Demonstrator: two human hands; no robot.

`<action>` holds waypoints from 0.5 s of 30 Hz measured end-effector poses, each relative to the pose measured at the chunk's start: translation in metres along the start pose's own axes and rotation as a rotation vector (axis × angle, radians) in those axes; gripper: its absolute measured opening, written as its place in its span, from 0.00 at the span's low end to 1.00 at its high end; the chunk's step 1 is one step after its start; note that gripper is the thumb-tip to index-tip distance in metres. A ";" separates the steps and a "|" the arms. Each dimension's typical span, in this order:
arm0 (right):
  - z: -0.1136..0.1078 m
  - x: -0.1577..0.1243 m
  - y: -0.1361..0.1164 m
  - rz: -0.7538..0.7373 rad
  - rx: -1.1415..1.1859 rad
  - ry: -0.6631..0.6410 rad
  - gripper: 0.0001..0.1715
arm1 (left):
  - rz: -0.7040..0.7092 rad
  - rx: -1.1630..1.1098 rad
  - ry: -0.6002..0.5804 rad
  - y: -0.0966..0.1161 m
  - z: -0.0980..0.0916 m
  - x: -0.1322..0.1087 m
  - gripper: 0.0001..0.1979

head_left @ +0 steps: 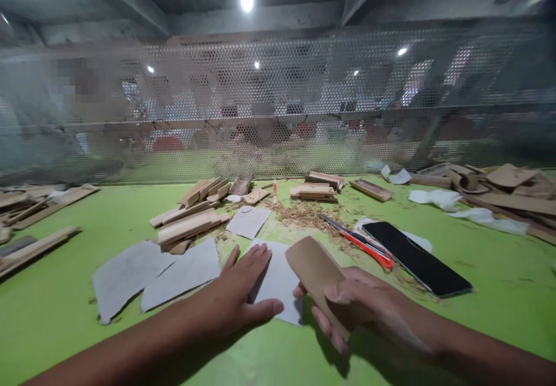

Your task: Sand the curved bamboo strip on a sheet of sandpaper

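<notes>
My left hand (238, 293) lies flat with fingers spread on a sheet of white paper (280, 279) on the green table. Just to its right, my right hand (365, 305) grips a flat tan piece (313, 263) with rounded corners, thumb on top and fingers beneath. The piece is tilted above the right edge of the sheet, and its lower end is partly covered by the hand. I cannot tell whether it is wood or card. Beyond the right hand lies a red-handled utility knife (362, 244), beside a black phone (419, 258).
More torn white paper (130, 276) lies at left. Stacked tan curved strips (191, 227) and others (313, 191) sit toward the back, with shavings (299, 215) between. Scraps (508, 189) are heaped at right. A perforated metal screen (260, 114) stands behind the table.
</notes>
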State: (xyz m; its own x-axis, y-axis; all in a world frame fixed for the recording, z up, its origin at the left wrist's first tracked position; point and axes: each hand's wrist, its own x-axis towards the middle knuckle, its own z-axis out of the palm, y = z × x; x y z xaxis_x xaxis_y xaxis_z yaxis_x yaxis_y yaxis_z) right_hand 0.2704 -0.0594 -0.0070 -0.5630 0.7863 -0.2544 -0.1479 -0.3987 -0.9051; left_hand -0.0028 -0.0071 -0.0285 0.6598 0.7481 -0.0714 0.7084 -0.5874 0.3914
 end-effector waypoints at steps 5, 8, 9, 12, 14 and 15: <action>-0.002 -0.002 0.002 0.023 0.055 -0.014 0.23 | -0.016 0.003 -0.002 -0.002 0.003 0.000 0.48; 0.000 -0.004 0.002 0.046 0.064 0.006 0.23 | -0.020 0.005 0.000 0.001 0.001 0.000 0.48; 0.001 -0.004 0.003 0.045 0.070 0.019 0.22 | -0.018 0.004 -0.001 0.002 0.001 0.000 0.48; 0.002 -0.005 0.005 0.027 0.099 0.019 0.22 | -0.018 0.002 -0.005 0.002 0.000 0.000 0.48; 0.001 -0.004 0.007 0.023 0.112 -0.019 0.22 | -0.012 0.002 0.003 0.000 0.001 0.000 0.48; 0.000 -0.004 0.008 0.022 0.112 -0.040 0.23 | -0.008 0.001 0.009 -0.001 0.001 0.000 0.47</action>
State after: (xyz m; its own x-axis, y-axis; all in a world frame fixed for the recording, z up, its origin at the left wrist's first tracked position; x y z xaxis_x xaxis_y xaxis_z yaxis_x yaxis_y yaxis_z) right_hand 0.2710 -0.0657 -0.0130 -0.5989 0.7580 -0.2583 -0.2235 -0.4679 -0.8550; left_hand -0.0028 -0.0069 -0.0299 0.6518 0.7555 -0.0664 0.7139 -0.5817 0.3898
